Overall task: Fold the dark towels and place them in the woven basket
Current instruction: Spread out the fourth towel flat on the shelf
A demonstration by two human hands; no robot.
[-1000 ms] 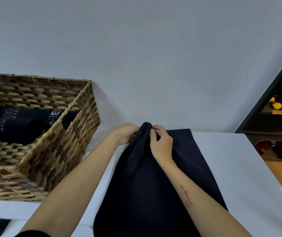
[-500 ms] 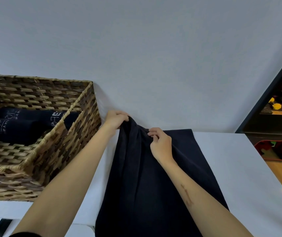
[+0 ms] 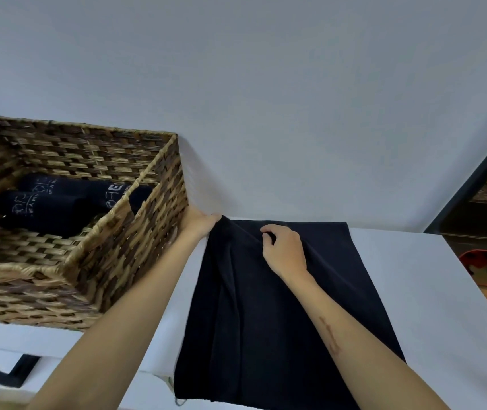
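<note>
A dark towel (image 3: 269, 315) lies spread on the white table (image 3: 431, 291), its near end hanging over the front edge. My left hand (image 3: 199, 221) pinches the towel's far left corner close to the wall. My right hand (image 3: 283, 250) pinches a fold of the cloth near the far edge, a little right of the left hand. The woven basket (image 3: 136, 250) stands at the left of the table. Inside it lie two rolled dark towels (image 3: 59, 202) with white lettering.
A grey wall (image 3: 266, 99) rises directly behind the table. At the right, past the table's edge, a dark shelf (image 3: 484, 208) holds colourful objects, with wooden floor below. The basket's right wall stands close to my left forearm.
My left hand has drawn the towel's corner leftward and down toward the table by the basket. The bunched cloth has spread out flatter. My right hand stayed near the far edge.
</note>
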